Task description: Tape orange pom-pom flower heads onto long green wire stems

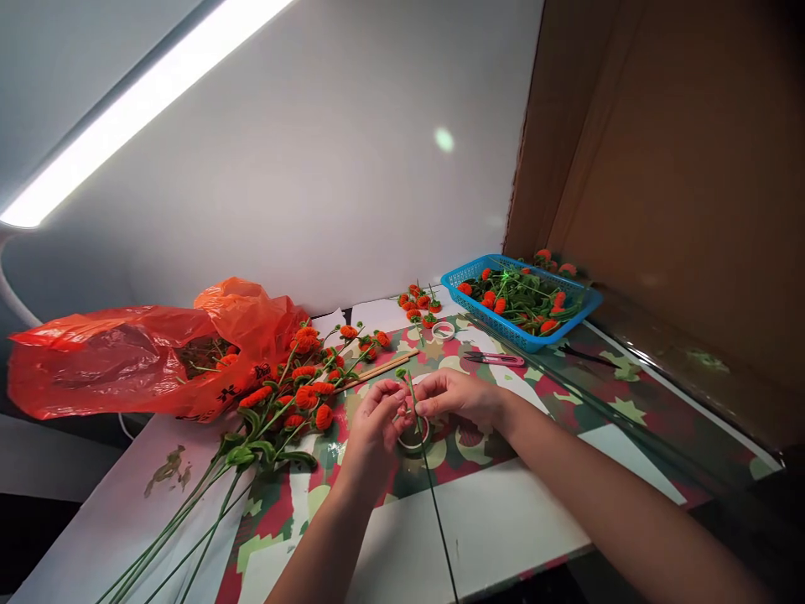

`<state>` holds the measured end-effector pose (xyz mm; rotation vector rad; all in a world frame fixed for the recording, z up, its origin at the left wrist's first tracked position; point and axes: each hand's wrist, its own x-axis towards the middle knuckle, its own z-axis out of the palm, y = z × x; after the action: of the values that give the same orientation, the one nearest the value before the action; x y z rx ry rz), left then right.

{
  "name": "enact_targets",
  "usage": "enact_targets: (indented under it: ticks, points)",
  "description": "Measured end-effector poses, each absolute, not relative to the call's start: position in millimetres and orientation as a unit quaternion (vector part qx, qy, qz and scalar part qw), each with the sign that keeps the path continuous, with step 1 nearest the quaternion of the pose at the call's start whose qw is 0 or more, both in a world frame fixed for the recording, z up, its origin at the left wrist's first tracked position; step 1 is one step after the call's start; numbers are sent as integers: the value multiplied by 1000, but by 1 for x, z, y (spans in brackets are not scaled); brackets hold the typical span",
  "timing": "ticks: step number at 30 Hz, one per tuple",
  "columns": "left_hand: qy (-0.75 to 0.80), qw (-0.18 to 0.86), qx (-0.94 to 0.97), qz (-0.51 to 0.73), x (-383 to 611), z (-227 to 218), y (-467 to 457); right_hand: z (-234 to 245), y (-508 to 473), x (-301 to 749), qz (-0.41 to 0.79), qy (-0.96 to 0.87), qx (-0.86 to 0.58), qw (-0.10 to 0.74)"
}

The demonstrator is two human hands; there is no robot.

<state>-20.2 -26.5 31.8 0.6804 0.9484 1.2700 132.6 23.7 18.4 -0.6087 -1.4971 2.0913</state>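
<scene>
A thin green wire stem (433, 495) stands between my hands, its lower end running down past the table's front edge. At its top is a small green bud (402, 374). My left hand (379, 413) is closed, with its fingertips pinched at the stem just under the bud. From the other side, my right hand (458, 396) pinches the same stem between thumb and fingers. Anything small between the fingertips is too fine to make out. Just below my hands, a tape roll (415, 446) lies on the table, partly hidden by them.
Orange flowers (307, 396) on green stems lie at left, beside a red plastic bag (126, 335). Wooden sticks (377, 369), a white tape ring (444, 330), small flower heads (418, 302) and pink snips (496, 359) lie beyond my hands. A blue basket (534, 340) holds flowers and greenery.
</scene>
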Motion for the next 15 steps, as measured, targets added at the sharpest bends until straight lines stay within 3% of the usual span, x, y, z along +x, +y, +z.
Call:
enact_targets:
  ticks: [6, 11, 15]
  points:
    - [470, 586, 305, 585, -23, 26, -24, 15, 25, 132, 773, -548, -208, 244]
    - [530, 307, 581, 535, -29, 13, 6, 16, 26, 134, 767, -558, -171, 268]
    - [392, 165, 829, 364, -7, 16, 62, 20, 26, 137, 760, -565, -166, 274]
